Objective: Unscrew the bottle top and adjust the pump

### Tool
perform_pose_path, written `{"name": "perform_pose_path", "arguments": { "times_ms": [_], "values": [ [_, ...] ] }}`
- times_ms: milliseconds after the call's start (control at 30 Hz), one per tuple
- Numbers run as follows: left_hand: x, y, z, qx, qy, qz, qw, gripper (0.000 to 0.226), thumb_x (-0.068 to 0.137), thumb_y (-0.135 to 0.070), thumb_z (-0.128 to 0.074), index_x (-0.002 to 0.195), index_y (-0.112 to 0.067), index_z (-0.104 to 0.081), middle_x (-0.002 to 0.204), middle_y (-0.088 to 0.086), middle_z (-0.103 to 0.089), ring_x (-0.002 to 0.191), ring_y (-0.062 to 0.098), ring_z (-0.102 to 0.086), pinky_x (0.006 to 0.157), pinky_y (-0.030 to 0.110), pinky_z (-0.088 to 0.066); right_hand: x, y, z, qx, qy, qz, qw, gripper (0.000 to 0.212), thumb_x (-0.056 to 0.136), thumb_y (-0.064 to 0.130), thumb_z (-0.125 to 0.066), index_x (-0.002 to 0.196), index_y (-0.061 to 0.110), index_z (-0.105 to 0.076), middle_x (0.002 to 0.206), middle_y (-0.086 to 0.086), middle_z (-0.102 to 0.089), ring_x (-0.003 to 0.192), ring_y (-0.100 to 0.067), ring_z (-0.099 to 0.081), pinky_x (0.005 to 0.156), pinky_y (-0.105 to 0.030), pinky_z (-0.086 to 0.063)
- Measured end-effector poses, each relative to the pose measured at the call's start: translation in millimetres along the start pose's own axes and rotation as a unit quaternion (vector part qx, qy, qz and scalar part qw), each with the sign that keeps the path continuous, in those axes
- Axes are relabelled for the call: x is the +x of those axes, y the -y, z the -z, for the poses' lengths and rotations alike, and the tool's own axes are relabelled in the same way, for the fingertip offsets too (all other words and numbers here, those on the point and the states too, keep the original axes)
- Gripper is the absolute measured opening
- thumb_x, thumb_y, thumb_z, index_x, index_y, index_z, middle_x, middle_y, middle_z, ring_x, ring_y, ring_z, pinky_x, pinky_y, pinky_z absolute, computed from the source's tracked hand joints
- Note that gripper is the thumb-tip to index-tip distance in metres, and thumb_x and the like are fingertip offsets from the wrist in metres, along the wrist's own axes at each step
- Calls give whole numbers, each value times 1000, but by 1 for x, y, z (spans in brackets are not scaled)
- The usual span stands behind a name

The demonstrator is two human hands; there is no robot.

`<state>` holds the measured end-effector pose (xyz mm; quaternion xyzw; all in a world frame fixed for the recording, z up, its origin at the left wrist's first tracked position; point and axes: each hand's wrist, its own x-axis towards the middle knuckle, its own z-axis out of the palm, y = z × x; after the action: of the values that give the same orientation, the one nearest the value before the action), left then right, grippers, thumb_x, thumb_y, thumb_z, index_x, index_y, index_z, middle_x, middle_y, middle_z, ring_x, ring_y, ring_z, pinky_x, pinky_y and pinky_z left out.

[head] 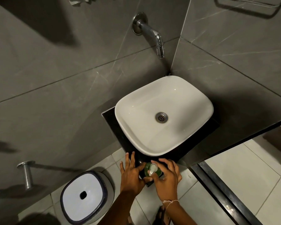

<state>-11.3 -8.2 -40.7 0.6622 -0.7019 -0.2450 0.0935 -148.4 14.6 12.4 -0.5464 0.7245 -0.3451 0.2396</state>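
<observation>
- A green soap bottle [152, 171] with a white pump head [152, 169] is enclosed by the right hand [166, 177]: the fingers are curled round its far side and the thumb is laid against the near side, by the pump.
- The left hand [131, 173] is held just beside the bottle on its left, with the fingers straight and spread, pointing toward the basin; nothing is gripped by it, and whether the bottle is actually touched by it cannot be told.
- The bottle is stood upright on the front corner of a black counter [111, 120], just before the white basin [131, 117].
- A pale thread band [169, 201] is worn on the right wrist.
- The basin is set on the counter in the corner of two grey tiled walls; a metal drain [161, 117] is seen at its middle.
- A chrome tap [152, 34] is fixed to the wall above the basin.
- A white-lidded bin [83, 194] is placed on the light floor tiles, left of the arms.
- A metal peg [26, 173] is mounted on the left wall, above the bin.
</observation>
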Motion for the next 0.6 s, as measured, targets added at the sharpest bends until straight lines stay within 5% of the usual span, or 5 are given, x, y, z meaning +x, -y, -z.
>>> {"name": "perform_pose_path", "arguments": {
  "times_ms": [67,167,300,400,600],
  "values": [
    [0,-1,0,8,3,3,1000,60,70,-60,-68,125,-40,-55,161,-1,5,142,20,28,117,53,6,3,3,-2,12,-9,-31,999,31,59,49,-76,86,37,-65,107,23,-54,121,-21,-42,97,-51,-32],
    [0,-1,-1,14,6,10,1000,52,73,-56,-68,121,-38,-59,162,2,2,144,22,25,118,52,6,7,11,-8,-3,-14,-76,997,51,50,60,-80,78,26,-55,100,6,-57,114,-23,-45,92,-48,-34],
    [0,-1,0,9,9,8,1000,57,72,-56,-67,125,-39,-55,162,1,3,144,22,24,118,52,6,2,4,-6,-10,-9,-37,999,52,57,71,-68,97,38,-61,115,15,-53,125,-17,-38,100,-49,-30],
    [0,-1,1,4,4,2,1000,63,71,-62,-66,128,-39,-53,160,-3,7,140,18,31,117,52,8,1,-4,-2,-13,-10,0,1000,41,64,55,-74,102,42,-67,116,29,-49,130,-18,-37,104,-48,-25],
    [-1,-2,1,15,11,9,1000,59,73,-59,-65,128,-40,-53,162,2,3,144,22,24,118,51,8,4,5,-7,-44,-24,-72,996,51,51,58,-81,83,25,-59,111,3,-59,122,-25,-42,97,-50,-31]
  ]
}}
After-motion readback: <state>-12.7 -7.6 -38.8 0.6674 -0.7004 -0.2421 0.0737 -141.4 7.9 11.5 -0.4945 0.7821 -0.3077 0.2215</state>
